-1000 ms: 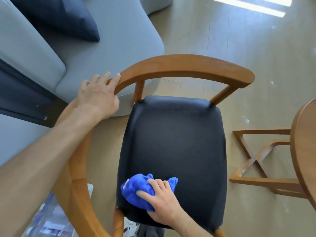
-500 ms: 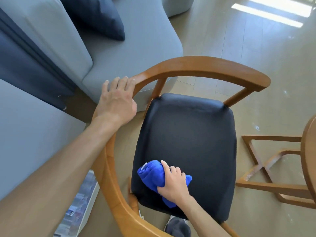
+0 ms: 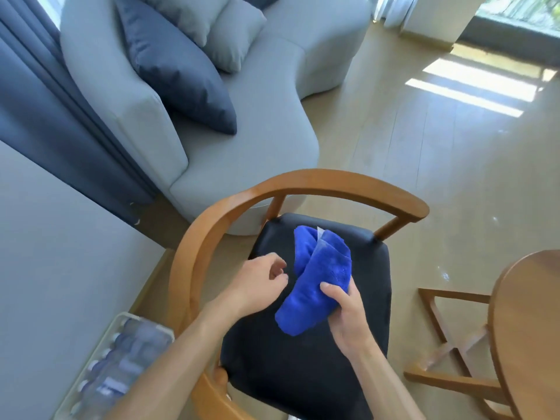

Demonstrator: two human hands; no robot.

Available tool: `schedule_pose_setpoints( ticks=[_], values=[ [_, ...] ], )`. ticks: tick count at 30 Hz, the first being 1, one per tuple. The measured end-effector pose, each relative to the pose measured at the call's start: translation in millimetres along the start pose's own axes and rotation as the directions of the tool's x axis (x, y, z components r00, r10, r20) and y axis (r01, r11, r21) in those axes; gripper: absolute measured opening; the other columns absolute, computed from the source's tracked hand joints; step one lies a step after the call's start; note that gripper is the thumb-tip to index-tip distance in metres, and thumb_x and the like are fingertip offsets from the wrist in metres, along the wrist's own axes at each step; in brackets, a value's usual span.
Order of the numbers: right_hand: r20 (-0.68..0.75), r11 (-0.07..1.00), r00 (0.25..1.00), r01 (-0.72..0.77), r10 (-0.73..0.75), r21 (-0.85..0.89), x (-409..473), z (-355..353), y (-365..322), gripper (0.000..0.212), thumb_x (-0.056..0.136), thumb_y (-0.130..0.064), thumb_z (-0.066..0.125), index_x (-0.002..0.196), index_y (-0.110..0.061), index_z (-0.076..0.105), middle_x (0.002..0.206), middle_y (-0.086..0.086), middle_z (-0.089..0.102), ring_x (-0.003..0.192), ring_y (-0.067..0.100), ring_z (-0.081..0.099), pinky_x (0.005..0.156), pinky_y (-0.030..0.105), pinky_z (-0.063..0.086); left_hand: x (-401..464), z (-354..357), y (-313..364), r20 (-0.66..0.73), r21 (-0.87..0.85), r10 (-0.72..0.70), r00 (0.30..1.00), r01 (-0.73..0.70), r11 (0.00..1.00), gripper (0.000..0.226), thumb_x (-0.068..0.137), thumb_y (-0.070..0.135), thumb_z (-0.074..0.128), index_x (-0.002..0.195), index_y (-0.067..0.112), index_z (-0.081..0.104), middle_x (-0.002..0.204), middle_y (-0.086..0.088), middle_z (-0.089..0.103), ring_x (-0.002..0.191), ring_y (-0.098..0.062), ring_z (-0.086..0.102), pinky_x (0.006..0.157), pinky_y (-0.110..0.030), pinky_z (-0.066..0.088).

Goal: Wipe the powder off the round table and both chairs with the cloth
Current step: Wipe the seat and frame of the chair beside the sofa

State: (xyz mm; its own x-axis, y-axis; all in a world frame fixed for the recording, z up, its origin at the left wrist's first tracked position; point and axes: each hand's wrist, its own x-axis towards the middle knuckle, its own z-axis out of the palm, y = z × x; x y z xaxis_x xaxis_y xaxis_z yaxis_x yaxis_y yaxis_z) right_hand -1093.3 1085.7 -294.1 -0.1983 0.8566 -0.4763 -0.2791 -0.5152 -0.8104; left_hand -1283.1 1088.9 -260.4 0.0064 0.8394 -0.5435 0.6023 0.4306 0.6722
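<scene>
A wooden chair (image 3: pixel 318 183) with a curved backrest and a black padded seat (image 3: pixel 303 374) stands below me. My right hand (image 3: pixel 348 316) grips a folded blue cloth (image 3: pixel 318 280) and holds it lifted above the seat. Just left of the cloth hovers my left hand (image 3: pixel 257 286), fingers loosely curled and holding nothing. The round wooden table (image 3: pixel 530 328) shows only its left edge at the right of the frame. No powder is visible on the seat.
A grey sofa (image 3: pixel 257 131) with dark blue and grey cushions sits close behind the chair. Blue curtains (image 3: pixel 45 116) hang at the left. A pack of water bottles (image 3: pixel 121 368) lies on the floor left of the chair. The table's crossed wooden base (image 3: pixel 454 353) stands at right.
My right hand lifted the cloth off the seat. My left hand let go of the chair's backrest and came in beside the cloth. The view tilted up toward the sofa.
</scene>
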Motion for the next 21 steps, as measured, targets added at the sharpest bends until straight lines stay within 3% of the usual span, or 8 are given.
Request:
schedule_pose_setpoints(
  ticks=[2, 5, 9, 11, 14, 17, 21],
  values=[
    [0.073, 0.993, 0.997, -0.013, 0.005, 0.115, -12, 6, -32, 0.053, 0.075, -0.015, 0.063, 0.128, -0.012, 0.056, 0.117, 0.016, 0.065, 0.105, 0.031, 0.064, 0.082, 0.038, 0.055, -15, -2, 27, 0.046, -0.087, 0.059, 0.997, -0.055, 0.995, 0.016, 0.085, 0.034, 0.058, 0.101, 0.037, 0.057, 0.102, 0.022, 0.063, 0.097, 0.002, 0.059, 0.080, -0.015, 0.044],
    [0.173, 0.968, 0.985, -0.073, 0.031, 0.240, -37, 13, -76, 0.047, 0.080, -0.020, 0.057, 0.124, -0.005, 0.060, 0.120, 0.020, 0.063, 0.110, 0.036, 0.060, 0.088, 0.040, 0.053, -38, -15, 69, -0.002, -0.254, 0.143, 0.990, -0.139, 0.957, 0.027, 0.071, 0.045, 0.060, 0.098, 0.046, 0.058, 0.100, 0.025, 0.065, 0.101, 0.004, 0.059, 0.092, -0.023, 0.046],
    [0.229, 0.956, 0.973, -0.068, 0.001, 0.284, -70, 25, -125, 0.051, 0.086, -0.030, 0.051, 0.130, -0.005, 0.057, 0.131, 0.021, 0.057, 0.120, 0.035, 0.056, 0.096, 0.040, 0.050, -67, -35, 110, -0.090, -0.286, 0.240, 0.966, -0.256, 0.923, 0.031, 0.068, 0.046, 0.064, 0.098, 0.047, 0.058, 0.103, 0.022, 0.065, 0.104, 0.002, 0.058, 0.097, -0.029, 0.045],
    [0.213, 0.968, 0.977, -0.038, -0.016, 0.249, -84, 33, -146, 0.052, 0.093, -0.033, 0.045, 0.137, -0.007, 0.050, 0.137, 0.020, 0.054, 0.127, 0.033, 0.051, 0.104, 0.041, 0.045, -80, -46, 132, -0.143, -0.294, 0.299, 0.944, -0.329, 0.898, 0.019, 0.070, 0.040, 0.065, 0.088, 0.042, 0.059, 0.092, 0.014, 0.067, 0.092, -0.005, 0.063, 0.088, -0.030, 0.049],
    [0.153, 0.979, 0.987, 0.010, -0.042, 0.205, -100, 42, -170, 0.044, 0.101, -0.034, 0.035, 0.139, -0.017, 0.048, 0.141, 0.011, 0.052, 0.131, 0.023, 0.049, 0.112, 0.043, 0.034, -100, -65, 168, -0.219, -0.361, 0.331, 0.918, -0.392, 0.846, 0.011, 0.072, 0.031, 0.065, 0.078, 0.036, 0.057, 0.076, 0.009, 0.067, 0.074, -0.006, 0.063, 0.068, -0.022, 0.048],
    [0.168, 0.983, 0.976, 0.118, -0.142, 0.144, -113, 45, -192, 0.045, 0.095, -0.027, 0.049, 0.139, -0.026, 0.045, 0.138, 0.006, 0.057, 0.127, 0.023, 0.053, 0.106, 0.043, 0.041, -115, -84, 199, -0.260, -0.374, 0.346, 0.901, -0.425, 0.824, 0.011, 0.074, 0.025, 0.060, 0.077, 0.034, 0.054, 0.074, -0.001, 0.067, 0.068, -0.011, 0.062, 0.063, -0.026, 0.049],
    [0.208, 0.983, 0.961, 0.174, -0.182, 0.059, -131, 37, -217, 0.058, 0.079, -0.006, 0.063, 0.134, -0.021, 0.050, 0.129, 0.010, 0.062, 0.114, 0.031, 0.061, 0.086, 0.039, 0.052, -128, -107, 228, -0.317, -0.251, 0.432, 0.844, -0.514, 0.820, 0.019, 0.087, 0.016, 0.060, 0.081, 0.031, 0.051, 0.079, -0.012, 0.064, 0.073, -0.017, 0.056, 0.070, -0.034, 0.048]
  ],
)
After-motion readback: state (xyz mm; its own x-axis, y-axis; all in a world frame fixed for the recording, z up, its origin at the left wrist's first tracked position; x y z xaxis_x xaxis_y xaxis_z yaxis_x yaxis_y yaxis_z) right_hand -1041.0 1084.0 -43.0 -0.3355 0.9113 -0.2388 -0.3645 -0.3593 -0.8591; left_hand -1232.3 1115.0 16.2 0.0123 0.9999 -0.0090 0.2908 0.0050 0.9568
